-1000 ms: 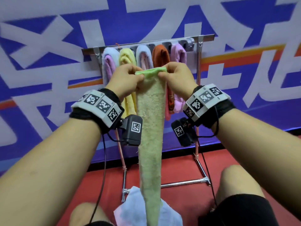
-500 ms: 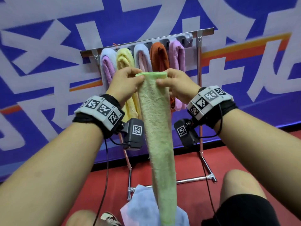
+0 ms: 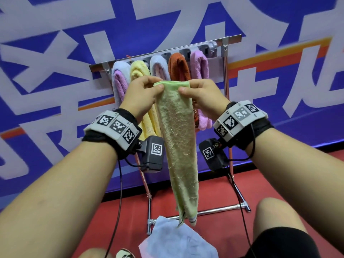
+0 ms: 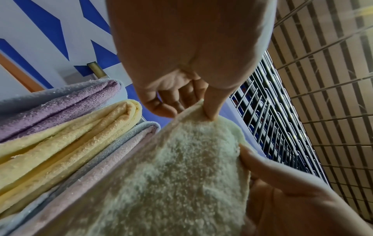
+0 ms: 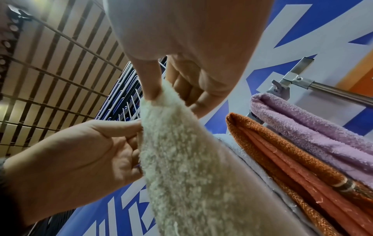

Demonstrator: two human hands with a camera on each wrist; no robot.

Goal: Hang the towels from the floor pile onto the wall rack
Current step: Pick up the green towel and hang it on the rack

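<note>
A: From the head view, what have the hands got?
B: The left hand [image 3: 138,94] and right hand [image 3: 202,94] each pinch a top corner of the green towel [image 3: 176,142], which hangs folded in front of the rack [image 3: 225,58]. Its tip ends just above the blue towel [image 3: 178,239] on the floor [image 3: 214,189].
A: Any change from a second ago?
B: The top edge is drawn out wider, and the rack sits further right in view.
A: And the left wrist view?
B: Thumb and fingers [image 4: 212,102] nip the towel's hem; the yellow towel [image 4: 60,135] and purple towel [image 4: 56,105] hang alongside.
A: The right wrist view?
B: The same pinch there. The orange towel [image 5: 282,151] and pink towel [image 5: 312,124] hang just right of it.
</note>
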